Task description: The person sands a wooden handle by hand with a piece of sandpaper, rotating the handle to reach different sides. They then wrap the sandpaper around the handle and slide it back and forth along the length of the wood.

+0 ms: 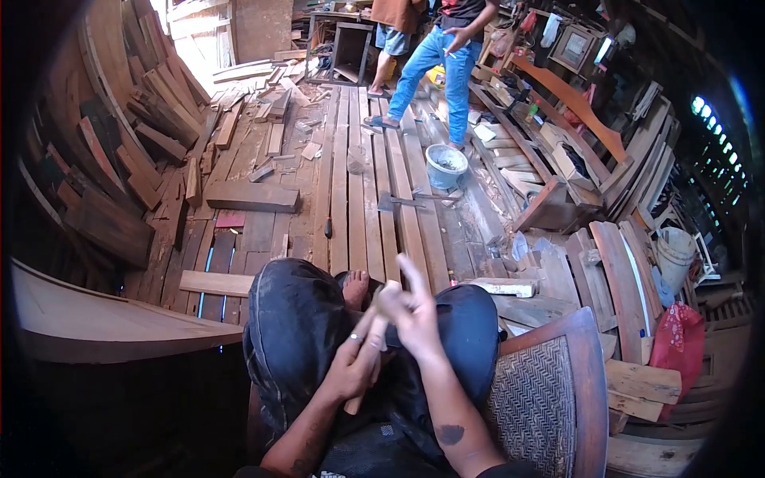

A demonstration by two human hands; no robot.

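Observation:
Over my lap, my left hand (356, 366) is wrapped round a slim, pale piece of wood (378, 325), a ring on one finger. The wood slants upward, its lower end showing below the hand. At its upper end is my right hand (412, 317), smeared by motion, with one finger stretched upward. Whether those fingers grip the wood or something else cannot be made out. Both hands are between my knees in dark trousers (279, 334), and a bare foot (355, 288) shows just beyond them.
A woven-seat chair (530, 390) is beneath me. Ahead on the plank floor lie a hammer-like tool (388, 202), a dark-handled tool (327, 229) and a thick block (253, 196). A bucket (447, 166) stands near a person in jeans (437, 68); another person (393, 44) stands behind. Stacked boards (151, 103) line the left.

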